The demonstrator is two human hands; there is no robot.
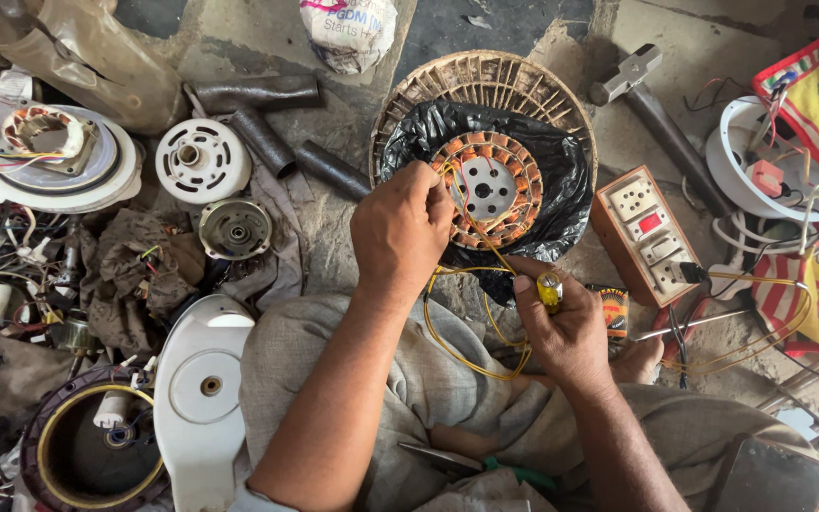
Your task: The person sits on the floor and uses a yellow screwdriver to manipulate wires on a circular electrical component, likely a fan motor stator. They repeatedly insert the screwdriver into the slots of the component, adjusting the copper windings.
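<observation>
My bare left hand [400, 232] and right hand [566, 327] show no sleeves, above my crumpled grey-beige cloth trousers [428, 379].

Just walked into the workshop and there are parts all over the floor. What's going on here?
A person sits on the ground over a copper-wound fan stator lying on a black plastic bag in a round grille. The left hand pinches a yellow wire at the winding's edge. The right hand holds a small yellow-handled tool. A switchboard, a hammer and motor covers lie around.
</observation>
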